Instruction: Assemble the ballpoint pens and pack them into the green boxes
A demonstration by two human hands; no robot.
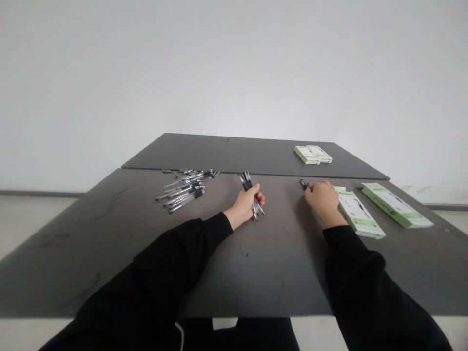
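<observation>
My left hand (244,204) is closed around a small bunch of clear-barrelled pens (246,179), whose black ends point away from me and whose other ends stick out below the fingers. To the right, my right hand (322,199) pinches a dark-ended pen (303,184); most of it is hidden by the fingers, so I cannot tell whether there is more than one. Just beside that hand lies a green and white pen box (360,214), its far end partly covered by the hand. A loose pile of pens (186,190) lies left of my left hand.
Another green and white box (398,204) lies at the right. Farther back, more such boxes (313,154) sit together on the rear table (219,153). A seam separates it from the dark front table (256,278). A pale wall (234,68) stands behind.
</observation>
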